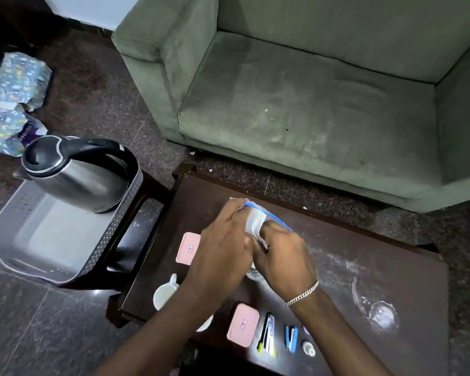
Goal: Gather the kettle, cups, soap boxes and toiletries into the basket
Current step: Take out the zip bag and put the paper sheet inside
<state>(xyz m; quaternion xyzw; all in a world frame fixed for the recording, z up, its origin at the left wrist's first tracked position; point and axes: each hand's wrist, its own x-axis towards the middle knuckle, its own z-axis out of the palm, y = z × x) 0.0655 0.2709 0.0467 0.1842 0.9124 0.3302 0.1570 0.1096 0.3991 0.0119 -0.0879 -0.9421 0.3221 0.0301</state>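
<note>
The left hand (223, 237) and right hand (282, 253) both grip a clear blue-edged pouch (253, 221) above the table (364, 253). The kettle (76, 175) stands in the basket (38, 237).

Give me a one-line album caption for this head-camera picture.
Kettle in the basket; left hand and right hand grip a clear bag above the table, soap boxes and cup waiting.

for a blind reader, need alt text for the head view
The left hand and right hand grip a clear pouch over a dark table holding pink boxes, a cup and toiletries. A kettle stands in the grey basket at left.
</note>
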